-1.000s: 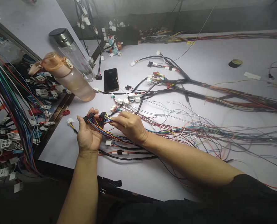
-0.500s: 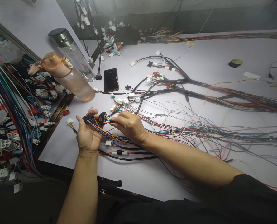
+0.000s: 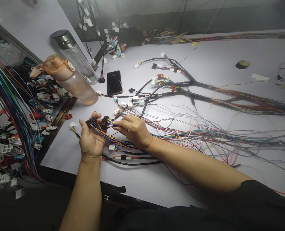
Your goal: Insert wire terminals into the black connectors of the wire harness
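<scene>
My left hand (image 3: pixel 91 138) cups two black connectors (image 3: pixel 97 121) with a fan of coloured wires (image 3: pixel 108 136) running across its palm, fingers curled round them. My right hand (image 3: pixel 132 130) pinches one thin wire at the back of the right-hand black connector (image 3: pixel 105 122). Both hands hover just above the white table (image 3: pixel 142 179), near its front left. The loose wires trail off to the right into a wide spread of thin strands (image 3: pixel 216 138). A small white connector (image 3: pixel 111 147) lies just under my hands.
A taped black wire harness (image 3: pixel 205 89) branches across the table's middle. A black phone (image 3: pixel 114 82), an orange bottle (image 3: pixel 65 78) and a clear bottle (image 3: pixel 72 53) lie at the left. A tray of connectors (image 3: pixel 17 128) sits beyond the left edge. A tape roll (image 3: pixel 242 64) rests far right.
</scene>
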A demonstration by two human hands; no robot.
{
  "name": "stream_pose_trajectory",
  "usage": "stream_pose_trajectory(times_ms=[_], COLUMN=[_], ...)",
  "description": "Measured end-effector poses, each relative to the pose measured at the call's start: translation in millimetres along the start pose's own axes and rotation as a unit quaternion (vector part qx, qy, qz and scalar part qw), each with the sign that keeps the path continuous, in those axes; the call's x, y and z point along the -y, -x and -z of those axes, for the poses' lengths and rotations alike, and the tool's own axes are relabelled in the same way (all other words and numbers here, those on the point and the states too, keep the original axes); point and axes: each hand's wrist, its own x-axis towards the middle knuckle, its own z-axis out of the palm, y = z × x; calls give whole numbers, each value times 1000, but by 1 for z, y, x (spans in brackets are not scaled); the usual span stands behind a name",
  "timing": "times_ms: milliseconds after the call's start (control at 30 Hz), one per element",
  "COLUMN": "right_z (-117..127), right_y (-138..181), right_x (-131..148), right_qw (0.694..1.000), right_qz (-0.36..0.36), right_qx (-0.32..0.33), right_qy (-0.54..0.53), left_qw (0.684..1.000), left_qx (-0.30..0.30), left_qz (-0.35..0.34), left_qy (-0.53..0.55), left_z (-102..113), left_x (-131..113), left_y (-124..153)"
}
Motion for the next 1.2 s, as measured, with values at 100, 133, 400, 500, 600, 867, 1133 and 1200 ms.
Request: stream_pose_trajectory(times_ms=[100, 133, 400, 500, 600, 867, 1133, 1200], right_z=[0, 0, -1, 0, 1, 1, 3, 3], right_y=[0, 0, 1, 1, 0, -1, -2, -2], right_x=[0, -1, -1, 0, 0, -2, -1, -1], right_qw=[1000, 1000, 1000, 1000, 1000, 1000, 1000, 1000], right_qz=[-1, -3, -3, -5, -14, -4, -7, -10], right_qx=[1, 4, 4, 9, 21, -17, -8, -1], right_qy=[1, 2, -4, -7, -11, -22, -29, -29], left_qw=[1000, 1000, 1000, 1000, 1000, 998, 999, 999], left_qx=[-2, -2, -1, -5, -24, -53, -47, -44], left_qz=[-2, -2, 3, 0, -6, -17, -12, -11], left_qy=[-2, -2, -1, -5, -10, -22, -5, 1], left_z=[0, 0, 0, -1, -2, -1, -2, -2], left_x=[1, 1, 0, 0, 0, 1, 1, 0], left_y=[0, 0, -1, 1, 2, 2, 1, 0])
